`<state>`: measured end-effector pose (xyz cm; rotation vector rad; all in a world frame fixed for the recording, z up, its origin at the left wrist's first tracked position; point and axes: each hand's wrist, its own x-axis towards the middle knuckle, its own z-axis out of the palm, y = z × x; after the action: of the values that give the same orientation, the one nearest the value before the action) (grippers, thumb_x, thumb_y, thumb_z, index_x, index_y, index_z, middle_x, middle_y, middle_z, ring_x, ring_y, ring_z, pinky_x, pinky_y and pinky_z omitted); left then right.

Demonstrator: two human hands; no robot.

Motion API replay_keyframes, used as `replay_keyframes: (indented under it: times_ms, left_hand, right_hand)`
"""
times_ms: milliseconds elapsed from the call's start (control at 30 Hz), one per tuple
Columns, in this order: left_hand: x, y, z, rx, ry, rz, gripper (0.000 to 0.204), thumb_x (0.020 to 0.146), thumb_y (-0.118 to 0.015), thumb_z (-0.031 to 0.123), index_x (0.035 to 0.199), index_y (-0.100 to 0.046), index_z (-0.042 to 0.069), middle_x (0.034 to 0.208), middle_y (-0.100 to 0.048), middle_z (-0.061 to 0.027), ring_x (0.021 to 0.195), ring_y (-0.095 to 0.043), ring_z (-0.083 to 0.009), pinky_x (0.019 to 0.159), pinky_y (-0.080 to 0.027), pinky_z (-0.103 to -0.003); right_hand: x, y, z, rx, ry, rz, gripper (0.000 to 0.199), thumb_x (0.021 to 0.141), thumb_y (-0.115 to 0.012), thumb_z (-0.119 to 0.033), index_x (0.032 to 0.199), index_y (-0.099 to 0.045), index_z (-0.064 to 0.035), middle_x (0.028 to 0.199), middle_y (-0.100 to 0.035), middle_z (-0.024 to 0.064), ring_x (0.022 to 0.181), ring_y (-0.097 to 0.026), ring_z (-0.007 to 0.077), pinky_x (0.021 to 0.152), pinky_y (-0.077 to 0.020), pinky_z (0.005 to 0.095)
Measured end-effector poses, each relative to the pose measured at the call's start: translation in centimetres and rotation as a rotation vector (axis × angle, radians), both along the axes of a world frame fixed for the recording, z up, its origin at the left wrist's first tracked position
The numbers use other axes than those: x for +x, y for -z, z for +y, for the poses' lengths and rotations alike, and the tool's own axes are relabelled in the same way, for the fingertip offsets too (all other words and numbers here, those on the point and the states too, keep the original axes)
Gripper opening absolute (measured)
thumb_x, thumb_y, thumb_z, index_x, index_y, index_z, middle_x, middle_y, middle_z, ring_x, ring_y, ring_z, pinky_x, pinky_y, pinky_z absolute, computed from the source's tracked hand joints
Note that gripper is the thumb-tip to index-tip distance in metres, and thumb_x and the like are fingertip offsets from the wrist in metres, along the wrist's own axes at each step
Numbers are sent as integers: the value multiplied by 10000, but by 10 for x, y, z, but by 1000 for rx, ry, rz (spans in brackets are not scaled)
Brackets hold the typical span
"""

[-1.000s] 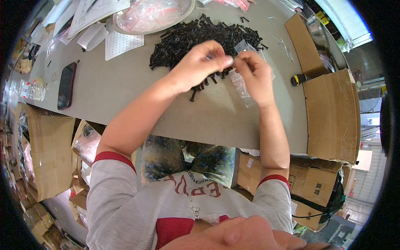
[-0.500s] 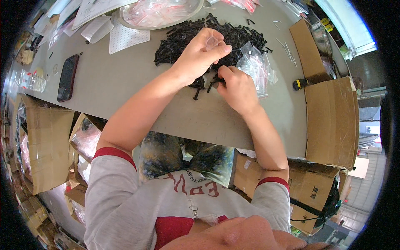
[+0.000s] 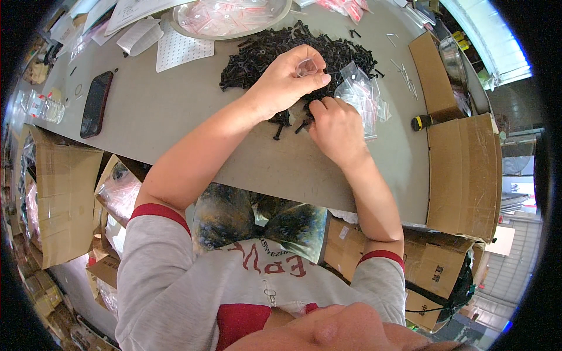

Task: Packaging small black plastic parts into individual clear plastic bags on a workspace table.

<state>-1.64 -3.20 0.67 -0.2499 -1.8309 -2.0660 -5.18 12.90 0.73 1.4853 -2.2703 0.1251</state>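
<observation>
My left hand (image 3: 284, 82) is raised over the near edge of a pile of black screws (image 3: 275, 50) and pinches a small clear plastic bag (image 3: 307, 66) between thumb and fingers. My right hand (image 3: 335, 128) rests on the grey table (image 3: 175, 123) just below it, fingertips curled among loose black screws (image 3: 287, 121) at the pile's near edge. Whether it grips any screws is hidden by the fingers. A heap of small clear bags (image 3: 363, 93) lies right of my right hand.
A black phone (image 3: 96, 104) lies at the left. A round metal tray (image 3: 228, 16) with clear bags sits behind the pile, white sheets (image 3: 181, 50) beside it. A cardboard box (image 3: 462, 169) and a yellow-black tool (image 3: 424, 121) stand right. Boxes crowd the floor left.
My right hand let go of the bag it held up, dropped to the table and now picks among loose screws. My left hand stays raised with a small clear bag.
</observation>
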Motion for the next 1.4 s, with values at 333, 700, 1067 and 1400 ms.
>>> replay_keyframes:
  times_ms: [333,700,1067,1400]
  left_hand:
    - [7,4,7,-257,258,-147,152,780,-686,82,820,-546,39,781,-551,7,769,-509,-79,704,-428,-239]
    - [14,-9,8,45,373,-332,181,845,-681,186,833,-528,90,752,-555,25,713,-531,-64,665,-443,-214]
    - [5,-8,-1,239,89,-215,177,851,-680,223,845,-528,133,803,-530,61,765,-500,-42,625,-407,-224]
    - [3,-1,-1,66,43,-201,178,810,-708,170,821,-543,103,762,-519,44,700,-462,-43,596,-383,-208]
  right_hand:
    - [-30,-36,31,-360,-43,-691,130,665,-659,-74,782,-634,-23,720,-638,103,658,-630,232,614,-496,328]
    - [-32,-22,23,-580,-56,-989,119,760,-637,-23,876,-610,-18,780,-634,90,711,-625,180,657,-490,282]
    - [-12,-6,6,-88,-37,-379,147,684,-632,-57,822,-585,-44,765,-614,135,735,-621,315,659,-504,417]
    - [-1,-12,5,63,-267,-249,131,638,-631,-81,762,-628,-40,712,-565,110,729,-601,299,658,-503,401]
